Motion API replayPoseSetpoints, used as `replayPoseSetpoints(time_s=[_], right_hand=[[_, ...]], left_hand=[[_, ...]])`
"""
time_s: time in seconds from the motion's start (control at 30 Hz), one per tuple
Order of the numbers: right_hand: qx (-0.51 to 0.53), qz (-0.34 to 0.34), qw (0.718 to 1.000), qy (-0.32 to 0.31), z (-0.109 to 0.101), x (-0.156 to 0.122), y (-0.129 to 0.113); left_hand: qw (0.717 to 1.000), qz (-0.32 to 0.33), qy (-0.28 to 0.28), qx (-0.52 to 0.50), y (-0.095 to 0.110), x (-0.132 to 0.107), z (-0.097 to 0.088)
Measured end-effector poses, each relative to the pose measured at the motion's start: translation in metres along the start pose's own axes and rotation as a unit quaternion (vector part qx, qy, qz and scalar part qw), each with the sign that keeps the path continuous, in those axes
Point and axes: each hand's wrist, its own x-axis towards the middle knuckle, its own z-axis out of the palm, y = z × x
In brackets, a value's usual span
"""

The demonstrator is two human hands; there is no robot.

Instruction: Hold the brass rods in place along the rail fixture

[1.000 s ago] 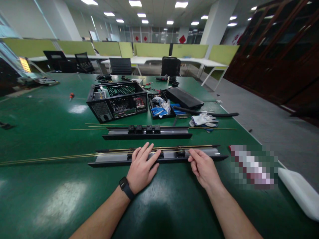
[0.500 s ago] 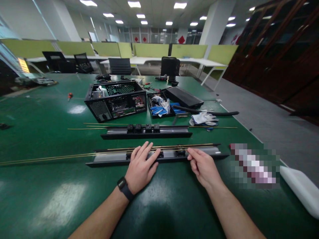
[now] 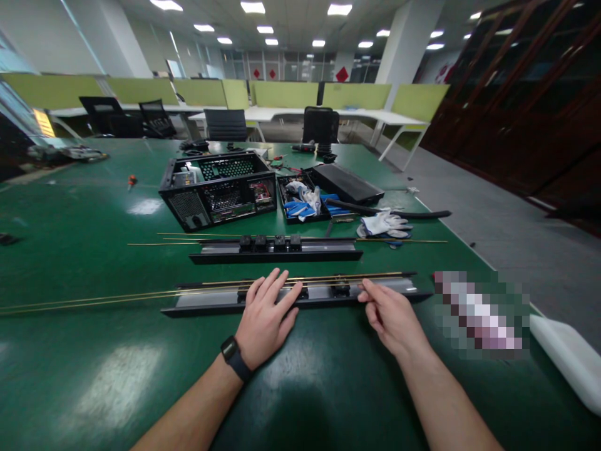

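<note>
A long black-edged channel (image 3: 206, 308) with a pale inner floor lies across the table before me, with black blocks such as this dark block (image 3: 340, 285) in it. Thin brass-coloured rods (image 3: 107, 297) run along it and stick out far to the left. My left hand (image 3: 268, 316), fingers spread, rests over the middle of the channel and hides part of the rods and blocks. Close to the channel's right part, my right hand (image 3: 389, 311) is closed in a pinch of thumb and forefinger. Whatever those fingertips hold is too small to make out.
Behind lies a second channel (image 3: 277, 256) with several black blocks and more thin rods. Farther back are an open computer case (image 3: 216, 194), a tray of gloves (image 3: 305, 219), a black panel (image 3: 347, 183) and white gloves (image 3: 385, 224). A white object (image 3: 563, 357) sits at the right edge.
My right hand has slid slightly to the right along the channel, still pinched. My left hand has stayed in place over the rods.
</note>
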Motion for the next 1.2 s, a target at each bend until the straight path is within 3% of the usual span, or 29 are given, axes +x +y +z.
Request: replayPoseSetpoints(time_s=[0.23,0.47,0.67,0.73,0.93,1.0,1.13,1.2], right_hand=[[0.046,-0.049,0.989,0.129,-0.015,0.012,-0.008],[-0.013,-0.005,1.000,0.011,0.002,-0.002,-0.001],[0.033,-0.054,0.989,0.132,-0.013,0.010,-0.008],[0.024,-0.055,0.989,0.133,-0.012,0.010,-0.009],[-0.032,-0.007,0.999,0.018,0.005,-0.004,-0.003],[-0.022,-0.020,0.999,0.034,0.000,-0.001,-0.002],[0.019,-0.065,0.988,0.136,-0.017,0.012,-0.007],[0.022,-0.063,0.987,0.148,-0.019,0.015,-0.009]], left_hand=[[1.000,-0.004,-0.005,-0.002,-0.001,-0.001,0.000],[1.000,-0.001,-0.004,0.001,0.000,0.000,0.000],[1.000,0.000,-0.003,0.000,-0.001,-0.001,-0.001],[1.000,0.000,-0.007,-0.001,-0.001,-0.001,-0.001],[1.000,0.004,0.001,0.000,-0.001,-0.001,-0.001],[1.000,0.005,0.002,-0.001,-0.001,-0.001,-0.001],[1.000,0.005,0.003,-0.002,-0.003,-0.001,-0.001],[1.000,0.004,0.002,-0.003,-0.003,-0.001,-0.001]])
